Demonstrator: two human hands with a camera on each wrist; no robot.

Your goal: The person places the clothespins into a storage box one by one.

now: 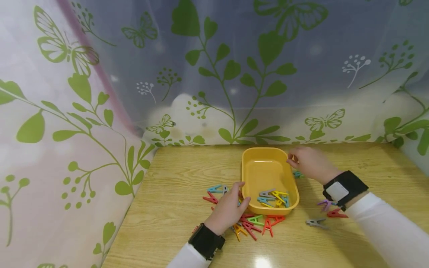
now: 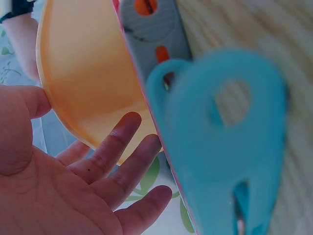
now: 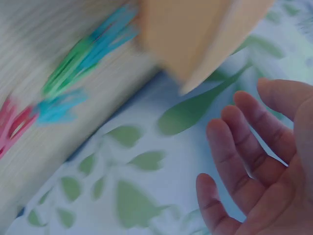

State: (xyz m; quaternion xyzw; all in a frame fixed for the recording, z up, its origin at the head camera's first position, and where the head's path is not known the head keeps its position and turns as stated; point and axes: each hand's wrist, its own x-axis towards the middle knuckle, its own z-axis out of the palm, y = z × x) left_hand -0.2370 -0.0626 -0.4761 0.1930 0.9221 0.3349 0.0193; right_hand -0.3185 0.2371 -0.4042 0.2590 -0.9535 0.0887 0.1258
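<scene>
A yellow plastic basin (image 1: pixel 268 180) stands on the wooden table with several grey, yellow and blue clothespins (image 1: pixel 266 200) at its near end. My left hand (image 1: pixel 228 208) is at the basin's left wall, thumb by the rim and fingers spread; its palm is bare in the left wrist view. Around and under that hand lies a pile of red, orange, green and blue clothespins (image 1: pixel 249 225). By the far right corner of the rim hovers my right hand (image 1: pixel 311 162). The fingers (image 3: pixel 230 156) of this hand are loosely bent with nothing between them.
To the basin's right lie a grey clothespin (image 1: pixel 315 223), a red clothespin (image 1: pixel 336 213), a purple clothespin (image 1: pixel 325 204) and a green-blue clothespin (image 1: pixel 297 174). A leaf-patterned curtain (image 1: pixel 214 93) hangs along the table's back edge and left side.
</scene>
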